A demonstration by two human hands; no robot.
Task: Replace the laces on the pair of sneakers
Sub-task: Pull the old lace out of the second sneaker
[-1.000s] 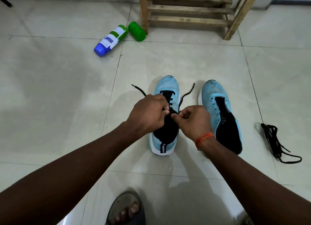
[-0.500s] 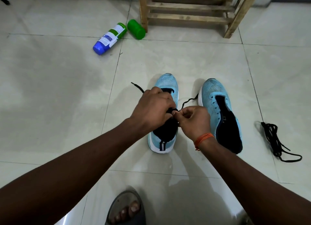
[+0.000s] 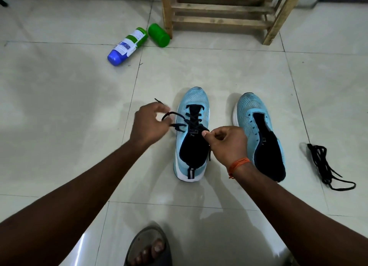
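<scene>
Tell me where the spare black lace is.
In the head view, the spare black lace lies bunched on the floor at far right, just beyond the unlaced sneaker.

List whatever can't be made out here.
Head view only:
- Part of the lace: hidden inside the curled fingers of the right hand pinching it.
- Fingertips of the left hand: motion-blurred where they hold the lace.
- Label on the bottle: too small to read.
- Top of the wooden rack: cut off by the frame's upper edge.
</scene>
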